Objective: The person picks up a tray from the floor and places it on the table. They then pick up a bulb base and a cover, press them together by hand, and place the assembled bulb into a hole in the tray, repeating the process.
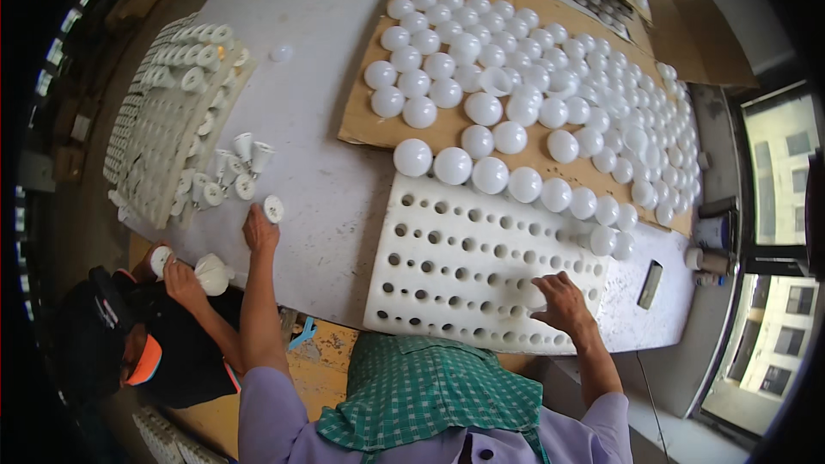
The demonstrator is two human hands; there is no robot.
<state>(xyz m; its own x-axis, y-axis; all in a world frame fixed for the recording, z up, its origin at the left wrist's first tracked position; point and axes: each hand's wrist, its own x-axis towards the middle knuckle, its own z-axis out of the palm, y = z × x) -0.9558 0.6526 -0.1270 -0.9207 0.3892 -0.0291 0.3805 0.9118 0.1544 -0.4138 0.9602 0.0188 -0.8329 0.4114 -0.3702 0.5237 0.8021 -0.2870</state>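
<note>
My left hand (260, 229) reaches out over the table at the left, its fingers closed on a white bulb base (273, 209) with a round flat face. More loose bulb bases (244, 148) lie just beyond it. Over the right part of a white foam tray (447, 302) with rows of holes is my right hand (563, 302). Its fingers curl round a pale rounded piece that looks like a white bulb cover (533, 294), partly lost against the foam. A row of white bulb covers (490, 175) lines the tray's far edge.
Many bulb covers stand on a brown cardboard sheet (359, 125) beyond the tray. Foam racks of bulb bases (155, 146) stand at the left. A co-worker's hands (185, 282) hold a white round part nearby. A dark-topped block (650, 283) lies at the right, near small containers (706, 259).
</note>
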